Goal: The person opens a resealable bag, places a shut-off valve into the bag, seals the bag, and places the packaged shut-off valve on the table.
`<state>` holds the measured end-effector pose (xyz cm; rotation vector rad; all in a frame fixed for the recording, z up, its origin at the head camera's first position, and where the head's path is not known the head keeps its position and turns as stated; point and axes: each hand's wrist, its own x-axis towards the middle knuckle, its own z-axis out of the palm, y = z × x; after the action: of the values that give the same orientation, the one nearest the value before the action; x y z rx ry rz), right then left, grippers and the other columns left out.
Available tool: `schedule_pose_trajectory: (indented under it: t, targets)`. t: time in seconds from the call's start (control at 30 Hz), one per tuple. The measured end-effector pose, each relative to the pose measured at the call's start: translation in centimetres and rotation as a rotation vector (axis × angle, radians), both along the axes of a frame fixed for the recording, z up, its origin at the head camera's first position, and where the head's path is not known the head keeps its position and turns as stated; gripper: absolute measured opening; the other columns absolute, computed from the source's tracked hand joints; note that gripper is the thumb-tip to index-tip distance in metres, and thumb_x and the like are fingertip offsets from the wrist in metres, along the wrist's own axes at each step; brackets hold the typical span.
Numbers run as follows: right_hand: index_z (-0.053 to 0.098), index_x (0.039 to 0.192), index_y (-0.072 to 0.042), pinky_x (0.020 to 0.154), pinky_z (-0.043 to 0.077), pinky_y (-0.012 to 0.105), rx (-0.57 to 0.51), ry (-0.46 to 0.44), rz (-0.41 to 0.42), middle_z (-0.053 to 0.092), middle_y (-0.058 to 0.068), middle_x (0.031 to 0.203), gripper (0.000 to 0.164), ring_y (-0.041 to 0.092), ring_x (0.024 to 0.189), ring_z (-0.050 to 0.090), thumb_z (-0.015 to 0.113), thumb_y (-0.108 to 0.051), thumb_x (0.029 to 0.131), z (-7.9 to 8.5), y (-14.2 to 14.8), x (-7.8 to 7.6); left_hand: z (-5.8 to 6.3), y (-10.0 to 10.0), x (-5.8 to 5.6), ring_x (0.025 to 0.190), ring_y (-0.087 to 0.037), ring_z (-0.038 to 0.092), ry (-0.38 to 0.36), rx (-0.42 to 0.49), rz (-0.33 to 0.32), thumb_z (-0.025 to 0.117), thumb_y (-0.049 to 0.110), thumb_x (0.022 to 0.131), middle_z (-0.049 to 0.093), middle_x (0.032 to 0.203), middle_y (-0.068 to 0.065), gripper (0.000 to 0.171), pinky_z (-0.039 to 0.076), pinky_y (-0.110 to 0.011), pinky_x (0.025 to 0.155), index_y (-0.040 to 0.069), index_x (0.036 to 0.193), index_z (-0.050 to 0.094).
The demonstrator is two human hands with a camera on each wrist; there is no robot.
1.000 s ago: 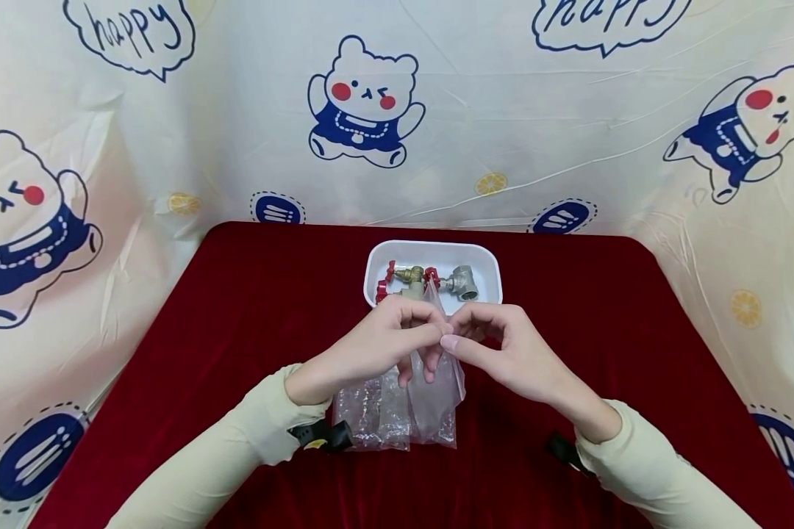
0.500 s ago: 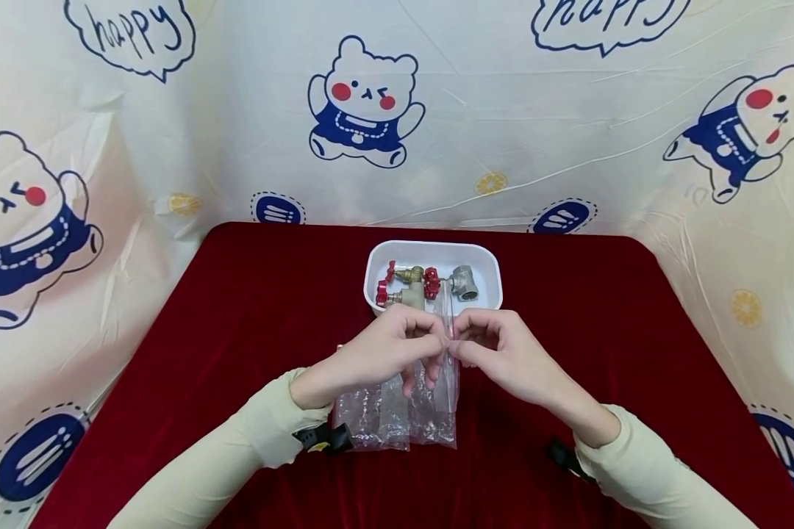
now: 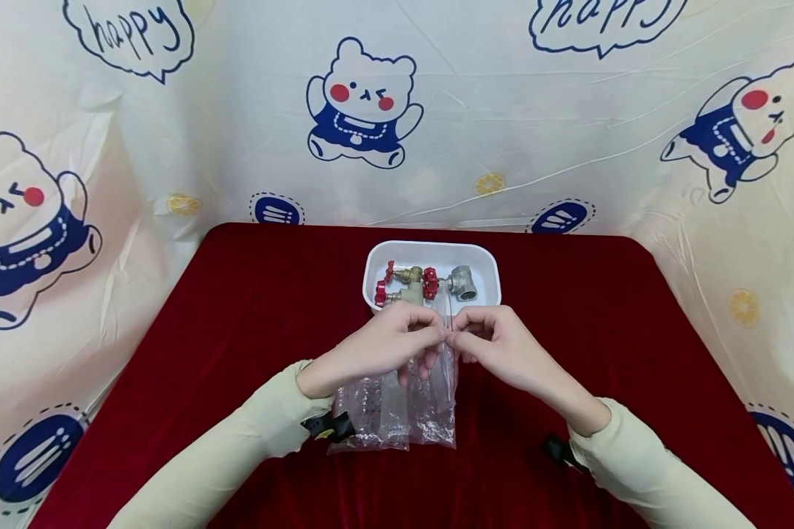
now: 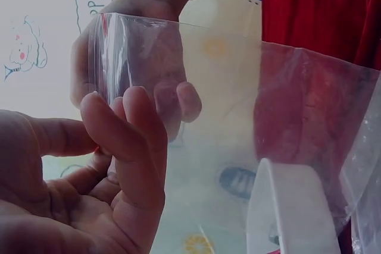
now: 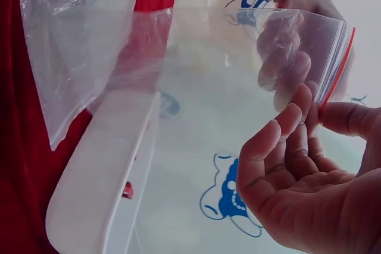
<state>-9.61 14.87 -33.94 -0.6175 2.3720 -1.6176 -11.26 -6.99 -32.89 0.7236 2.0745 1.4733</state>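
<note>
A clear zip bag (image 4: 226, 105) with a red line along its zip edge hangs upright between my hands. At that edge my left hand (image 3: 384, 339) pinches the plastic between thumb and fingertips. My right hand (image 3: 506, 344) pinches the same edge right beside it, the fingertips of the two hands almost meeting. Through the film in the right wrist view, the left hand shows behind the bag. No contents are visible in the held bag. More clear plastic bags (image 3: 370, 415) lie flat on the table below the hands.
Beyond the hands stands a white tray (image 3: 492, 264). In it are a grey metal valve (image 3: 463, 283), a brass valve (image 3: 408, 275) and a pale valve (image 3: 410, 295), with red handwheels. Dark red cloth (image 3: 271, 294) covers the table, with printed curtains (image 3: 238, 110) around it.
The bag has turned from showing its broad face to standing nearly edge-on. Both hands dipped slightly, then rose a little, keeping their pinch at the zip edge.
</note>
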Motion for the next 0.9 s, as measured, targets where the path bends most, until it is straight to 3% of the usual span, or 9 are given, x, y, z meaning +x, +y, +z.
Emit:
schedule_pose_trajectory:
  t: [0.23,0.43,0.63,0.8,0.9]
  targets:
    - [0.072,0.094,-0.001,0.064,0.052,0.029,0.030,-0.039,-0.007,0.064,0.007,0.073,0.010,0.033,0.068,0.061,0.066,-0.006,0.101,-0.6,0.1,-1.0,-0.6,0.3,-0.9,0.058,-0.018,0.063,-0.036,-0.002,0.015,0.051,0.013,0.107,0.066,0.071,-0.009,0.027,0.052,-0.031,0.044,0.000,0.089,0.066]
    - [0.071,0.092,-0.001,0.064,0.050,0.029,0.027,-0.061,-0.021,0.062,0.016,0.074,0.012,0.030,0.068,0.060,0.062,-0.005,0.100,-1.0,0.1,-1.3,-1.1,0.3,-1.4,0.060,-0.023,0.064,-0.063,0.010,0.028,0.051,0.013,0.107,0.066,0.072,-0.010,0.028,0.050,-0.029,0.044,-0.002,0.089,0.067]
    - [0.070,0.090,0.000,0.063,0.050,0.027,0.003,-0.059,-0.041,0.062,0.019,0.075,0.013,0.029,0.067,0.059,0.060,-0.002,0.098,-1.3,-0.1,-1.5,-1.6,0.2,-1.8,0.056,-0.021,0.061,-0.018,0.026,0.044,0.049,0.006,0.102,0.063,0.067,-0.011,0.028,0.049,-0.029,0.044,0.002,0.078,0.063]
    - [0.070,0.089,0.000,0.062,0.050,0.028,-0.001,-0.069,-0.038,0.061,0.016,0.073,0.013,0.024,0.066,0.058,0.061,-0.002,0.098,-1.6,-0.2,-1.7,-2.0,0.3,-2.0,0.052,-0.018,0.059,0.011,0.016,0.041,0.049,0.005,0.100,0.061,0.063,-0.010,0.029,0.049,-0.029,0.043,0.004,0.074,0.061]
    - [0.071,0.093,-0.001,0.063,0.051,0.028,0.021,-0.065,-0.026,0.063,0.010,0.075,0.013,0.023,0.067,0.059,0.062,-0.006,0.100,-1.7,-0.1,-1.8,-2.0,0.4,-2.2,0.054,-0.019,0.061,-0.017,0.011,0.039,0.050,0.010,0.104,0.062,0.066,-0.010,0.030,0.050,-0.030,0.043,0.003,0.078,0.063]
